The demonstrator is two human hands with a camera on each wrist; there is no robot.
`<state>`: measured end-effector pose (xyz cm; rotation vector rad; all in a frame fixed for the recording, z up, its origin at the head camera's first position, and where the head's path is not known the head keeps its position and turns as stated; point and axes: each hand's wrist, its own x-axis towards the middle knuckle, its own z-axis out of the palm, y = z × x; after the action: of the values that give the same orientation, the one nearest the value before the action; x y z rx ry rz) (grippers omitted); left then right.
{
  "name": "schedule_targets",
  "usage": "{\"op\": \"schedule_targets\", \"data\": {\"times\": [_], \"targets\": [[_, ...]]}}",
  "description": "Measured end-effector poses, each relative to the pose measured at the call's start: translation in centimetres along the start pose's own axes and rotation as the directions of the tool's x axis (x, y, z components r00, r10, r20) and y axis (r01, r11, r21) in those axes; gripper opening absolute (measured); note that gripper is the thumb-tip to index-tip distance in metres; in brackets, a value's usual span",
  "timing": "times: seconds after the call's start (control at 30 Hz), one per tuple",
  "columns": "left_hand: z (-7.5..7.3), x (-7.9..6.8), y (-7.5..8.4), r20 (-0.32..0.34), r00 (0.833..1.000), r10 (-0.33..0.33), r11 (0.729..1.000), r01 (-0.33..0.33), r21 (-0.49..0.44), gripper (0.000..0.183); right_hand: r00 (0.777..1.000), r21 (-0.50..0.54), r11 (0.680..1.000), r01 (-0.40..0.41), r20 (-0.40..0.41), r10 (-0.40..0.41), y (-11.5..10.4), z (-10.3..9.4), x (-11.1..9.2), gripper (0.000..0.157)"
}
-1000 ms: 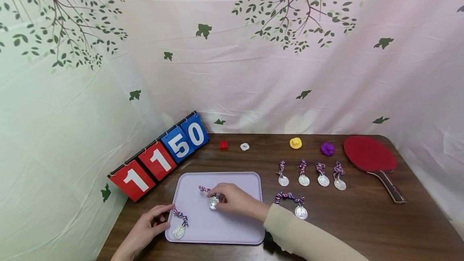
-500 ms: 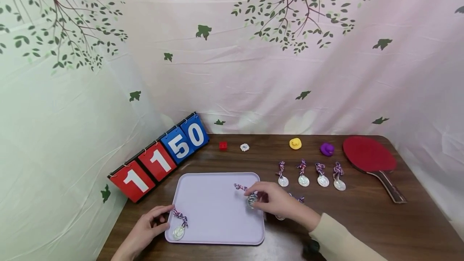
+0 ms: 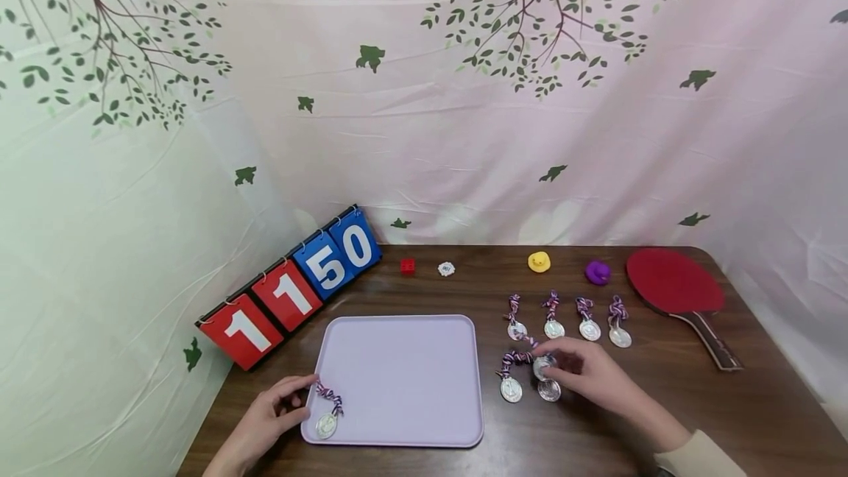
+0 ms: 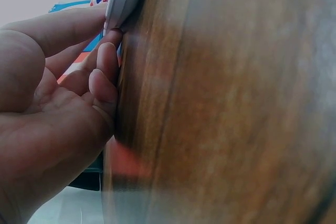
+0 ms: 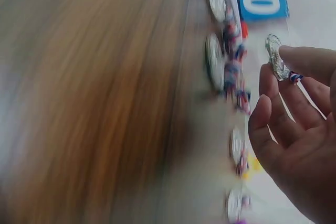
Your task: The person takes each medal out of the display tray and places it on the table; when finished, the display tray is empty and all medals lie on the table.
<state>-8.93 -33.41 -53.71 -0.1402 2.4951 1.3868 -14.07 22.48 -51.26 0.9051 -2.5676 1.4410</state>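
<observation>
My right hand (image 3: 586, 374) pinches a silver medal (image 5: 275, 56) between thumb and fingers. Its striped knotted ribbon trails left of the fingers in the head view. Just below the hand lie two more medals, a left one (image 3: 511, 389) and a right one (image 3: 549, 390) partly overlapped by the held medal. Behind them is a row of several silver medals, one of them a medal (image 3: 589, 330) third from the left. My left hand (image 3: 268, 418) rests its thumb and fingertips on the left rim of a lilac tray (image 3: 397, 381). One ribboned medal (image 3: 327, 425) lies at the tray's left side.
A flip scoreboard (image 3: 291, 289) reading 1 1 5 0 leans at the left. Along the back sit a red brick (image 3: 407, 266), a white chip (image 3: 447, 269), a yellow duck (image 3: 539, 262) and a purple duck (image 3: 598, 272). A red table tennis bat (image 3: 676, 282) lies far right.
My right hand has carried the medal from the tray's middle, rightward past its edge, to over the front pair on the table. The left hand has stayed at the tray.
</observation>
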Motion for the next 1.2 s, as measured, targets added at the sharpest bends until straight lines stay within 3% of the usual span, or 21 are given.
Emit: {"op": "schedule_targets", "data": {"times": [0.2,0.43,0.77,1.03,1.2], "targets": [[-0.1,-0.1,0.0,0.005,1.000,-0.006,1.000,0.006,0.001,0.046,0.993,-0.107,0.988,-0.108,-0.049,0.103,2.6,-2.1,-2.8,0.029],[0.0,-0.1,0.1,0.002,1.000,-0.006,1.000,0.006,-0.003,0.046,0.995,-0.190,0.977,-0.101,-0.034,0.096,3.7,-3.0,-4.6,0.032],[0.0,-0.1,0.0,0.010,1.000,0.000,1.000,0.000,0.006,0.047,0.995,-0.377,0.921,-0.097,-0.047,0.086,3.2,-3.2,-4.8,0.036],[0.1,-0.2,0.1,0.005,1.000,0.027,1.000,-0.027,0.014,0.047,0.999,-0.422,0.906,-0.046,-0.012,0.045,3.1,-3.3,-4.7,0.035],[0.0,-0.2,0.1,0.003,1.000,0.019,1.000,-0.019,0.010,0.047,0.999,-0.438,0.898,-0.045,-0.032,0.034,2.6,-3.2,-4.2,0.034]]}}
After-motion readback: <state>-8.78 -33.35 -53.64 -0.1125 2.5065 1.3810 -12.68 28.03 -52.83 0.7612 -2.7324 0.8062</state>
